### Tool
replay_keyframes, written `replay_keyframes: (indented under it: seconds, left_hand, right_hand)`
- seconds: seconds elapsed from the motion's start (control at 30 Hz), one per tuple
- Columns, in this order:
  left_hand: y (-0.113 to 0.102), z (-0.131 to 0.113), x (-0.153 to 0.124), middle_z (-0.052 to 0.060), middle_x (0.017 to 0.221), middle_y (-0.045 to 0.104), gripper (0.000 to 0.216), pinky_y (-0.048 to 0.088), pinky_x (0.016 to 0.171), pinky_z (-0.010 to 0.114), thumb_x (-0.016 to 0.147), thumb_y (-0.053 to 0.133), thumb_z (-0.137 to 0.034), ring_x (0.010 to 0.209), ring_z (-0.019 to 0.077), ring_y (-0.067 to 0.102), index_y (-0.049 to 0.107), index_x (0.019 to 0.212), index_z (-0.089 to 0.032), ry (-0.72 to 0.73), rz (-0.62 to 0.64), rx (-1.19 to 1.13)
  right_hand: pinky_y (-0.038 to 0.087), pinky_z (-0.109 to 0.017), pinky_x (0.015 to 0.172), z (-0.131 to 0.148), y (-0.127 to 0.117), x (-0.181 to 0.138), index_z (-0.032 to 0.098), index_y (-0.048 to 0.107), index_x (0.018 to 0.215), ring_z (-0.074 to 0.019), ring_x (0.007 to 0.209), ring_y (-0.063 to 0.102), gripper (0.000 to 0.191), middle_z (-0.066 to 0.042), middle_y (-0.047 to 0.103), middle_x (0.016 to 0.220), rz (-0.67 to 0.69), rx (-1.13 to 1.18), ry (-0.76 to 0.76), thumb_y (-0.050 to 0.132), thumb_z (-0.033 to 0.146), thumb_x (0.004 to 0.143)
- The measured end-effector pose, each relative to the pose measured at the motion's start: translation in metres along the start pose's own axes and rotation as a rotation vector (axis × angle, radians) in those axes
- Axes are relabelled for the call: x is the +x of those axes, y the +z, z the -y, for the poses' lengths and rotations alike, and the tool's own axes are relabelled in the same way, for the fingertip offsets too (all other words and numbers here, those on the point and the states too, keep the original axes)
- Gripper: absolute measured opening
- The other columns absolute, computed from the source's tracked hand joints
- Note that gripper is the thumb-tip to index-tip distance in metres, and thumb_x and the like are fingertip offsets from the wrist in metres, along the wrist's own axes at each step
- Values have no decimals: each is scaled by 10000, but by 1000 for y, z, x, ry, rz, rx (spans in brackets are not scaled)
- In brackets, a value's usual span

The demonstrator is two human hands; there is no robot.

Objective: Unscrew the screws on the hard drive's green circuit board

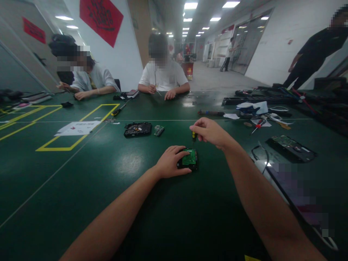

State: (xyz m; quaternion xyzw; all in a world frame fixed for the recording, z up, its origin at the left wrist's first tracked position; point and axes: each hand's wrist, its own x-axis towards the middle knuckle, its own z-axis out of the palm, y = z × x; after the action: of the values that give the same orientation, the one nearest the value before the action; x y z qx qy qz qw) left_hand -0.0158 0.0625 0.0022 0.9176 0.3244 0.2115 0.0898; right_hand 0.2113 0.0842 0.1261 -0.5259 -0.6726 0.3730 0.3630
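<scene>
A small hard drive point(189, 158) with a green circuit board on top lies on the green table in front of me. My left hand point(172, 161) grips it from the left, thumb along the near edge and fingers over the far edge and top. Pinched in my right hand point(205, 131) is a screwdriver point(194, 135) with a yellow and black handle. It stands nearly upright, its thin shaft pointing down at the drive's far right corner. Whether the tip touches a screw is too small to tell.
Beyond the drive lie an opened black drive casing point(137, 129) and a loose circuit board point(159, 130). Another screwdriver point(119, 108) and a paper sheet point(78, 128) are further left. On the right are another drive point(292, 148), a phone-like device point(293, 195) and cables. Two people sit opposite.
</scene>
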Motion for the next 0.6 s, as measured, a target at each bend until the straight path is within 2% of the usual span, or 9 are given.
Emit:
replay_keyframes:
  seconds: [0.17,0.43,0.6]
  left_hand:
    - [1,0,0,129,1497,542,759,401,1164,559,832,685,-735,1380,355,509,573,1431,-282,4,-6,-7]
    - [2,1,0,129,1500,538,755,402,1159,557,839,684,-725,1379,353,508,569,1434,-275,13,-11,0]
    - [1,0,0,127,1493,545,745,402,1160,561,834,698,-714,1373,353,516,575,1424,-276,17,-17,-3]
  right_hand:
    - [388,-256,471,0,-2,0,213,595,890,-112,541,537,233,-15,662,754,-61,1,-43,748,388,877]
    - [416,-265,480,3,-3,-2,205,630,880,-116,563,564,196,-37,689,818,-23,-9,-86,759,352,866]
    - [403,-267,476,5,-2,-2,202,633,875,-120,544,552,194,-18,663,718,-33,-16,-77,770,340,864]
